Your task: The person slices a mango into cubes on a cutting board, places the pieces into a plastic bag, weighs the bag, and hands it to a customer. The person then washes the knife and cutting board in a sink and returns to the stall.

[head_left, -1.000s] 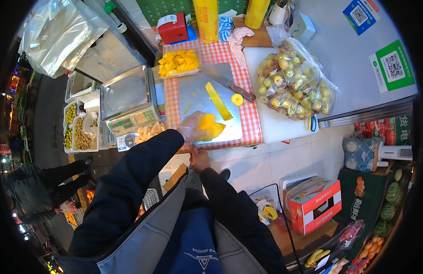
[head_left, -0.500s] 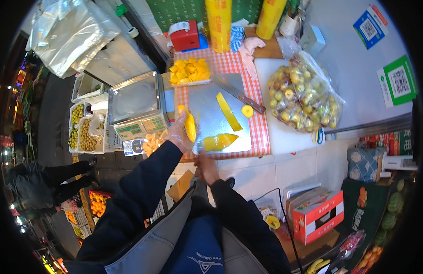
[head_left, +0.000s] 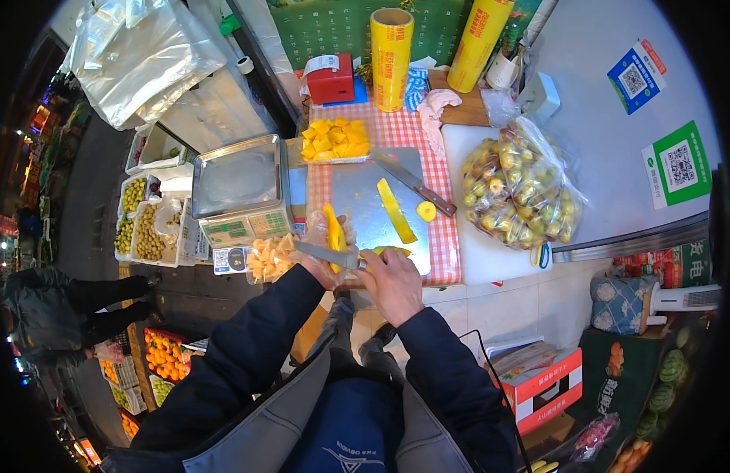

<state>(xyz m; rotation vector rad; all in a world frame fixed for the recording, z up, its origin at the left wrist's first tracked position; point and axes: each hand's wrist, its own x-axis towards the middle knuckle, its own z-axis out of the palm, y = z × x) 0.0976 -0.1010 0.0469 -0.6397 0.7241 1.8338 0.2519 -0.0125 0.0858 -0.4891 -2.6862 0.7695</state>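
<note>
My left hand [head_left: 321, 256] closes its grip around a yellow mango slice [head_left: 334, 236], bright and curved, standing nearly upright above the near left corner of the grey cutting board [head_left: 365, 205]. Just beside it, a knife [head_left: 327, 254] lies crosswise, its blade reaching left under the slice and touching it. My right hand [head_left: 394, 282] has its grip shut on the knife's handle, at the near edge of the worktop [head_left: 475, 252]. Farther out on the board lie a long yellow peel strip [head_left: 397, 210], a small round mango piece [head_left: 425, 210] and a second knife [head_left: 414, 184]. A bag of small fruit [head_left: 519, 189] sits at the right.
</note>
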